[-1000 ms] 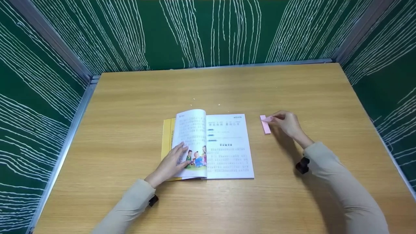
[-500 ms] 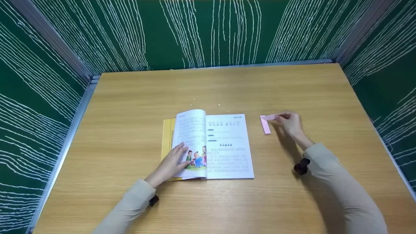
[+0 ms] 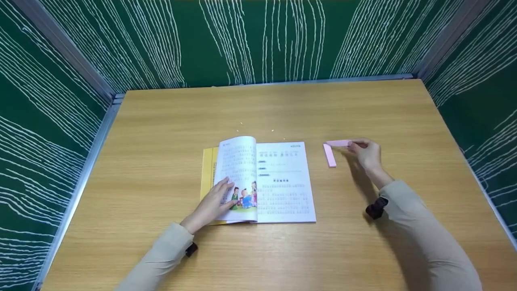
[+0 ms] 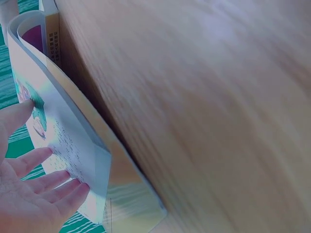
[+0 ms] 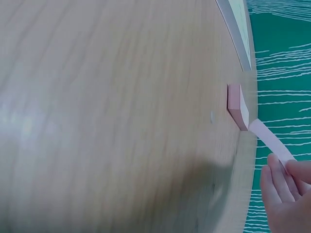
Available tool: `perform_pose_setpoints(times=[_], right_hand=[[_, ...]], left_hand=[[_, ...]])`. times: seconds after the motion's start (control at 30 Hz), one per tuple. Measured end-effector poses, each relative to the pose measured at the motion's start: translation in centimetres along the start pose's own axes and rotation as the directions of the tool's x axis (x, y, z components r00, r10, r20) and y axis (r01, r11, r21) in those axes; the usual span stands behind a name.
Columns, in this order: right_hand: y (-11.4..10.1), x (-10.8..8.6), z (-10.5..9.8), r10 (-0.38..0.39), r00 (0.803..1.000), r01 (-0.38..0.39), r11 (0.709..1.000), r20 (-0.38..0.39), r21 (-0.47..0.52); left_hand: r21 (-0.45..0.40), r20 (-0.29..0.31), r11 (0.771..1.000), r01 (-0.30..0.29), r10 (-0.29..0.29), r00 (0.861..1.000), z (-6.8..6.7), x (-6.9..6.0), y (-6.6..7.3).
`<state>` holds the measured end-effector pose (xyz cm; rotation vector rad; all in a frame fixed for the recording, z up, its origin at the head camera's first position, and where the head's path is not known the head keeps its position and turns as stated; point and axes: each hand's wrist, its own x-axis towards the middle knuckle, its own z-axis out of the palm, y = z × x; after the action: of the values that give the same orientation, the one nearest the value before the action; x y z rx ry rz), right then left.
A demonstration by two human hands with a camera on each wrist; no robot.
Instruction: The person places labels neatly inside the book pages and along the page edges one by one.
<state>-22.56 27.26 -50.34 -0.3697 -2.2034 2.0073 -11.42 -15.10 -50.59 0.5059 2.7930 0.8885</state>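
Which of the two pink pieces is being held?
The thin strip, pinched by the right hand; the thicker pad lies on the table, gripped by neither hand.

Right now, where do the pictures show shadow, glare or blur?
Head view: the right hand casts a soft shadow on the table, and the small print of the book is unreadable; left wrist view: the table's grain looks smeared; right wrist view: pale glare at the left edge, a dark shadow low down.
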Motion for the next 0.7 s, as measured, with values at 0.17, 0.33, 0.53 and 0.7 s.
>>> perform_pose_setpoints(times=[0.17,0.33,0.53,0.7], right_hand=[[0.1,0.1,-0.4,0.028,1.000,-0.028,0.994,-0.005,0.110],[-0.1,-0.1,-0.6,0.017,1.000,-0.018,0.996,0.020,0.090],[2.8,1.7,-1.3,0.009,0.999,-0.014,0.994,0.045,0.106],[5.0,3.3,-1.7,0.030,0.996,-0.047,0.981,0.089,0.190]], left_hand=[[0.000,0.000,1.000,-0.017,0.017,1.000,0.0,-0.1,0.0],[0.008,-0.003,1.000,-0.029,0.029,1.000,0.0,-0.1,0.0],[0.000,0.009,1.000,-0.010,0.010,1.000,0.0,-0.1,0.0],[0.009,0.015,1.000,0.005,-0.005,1.000,0.0,0.0,0.0]])
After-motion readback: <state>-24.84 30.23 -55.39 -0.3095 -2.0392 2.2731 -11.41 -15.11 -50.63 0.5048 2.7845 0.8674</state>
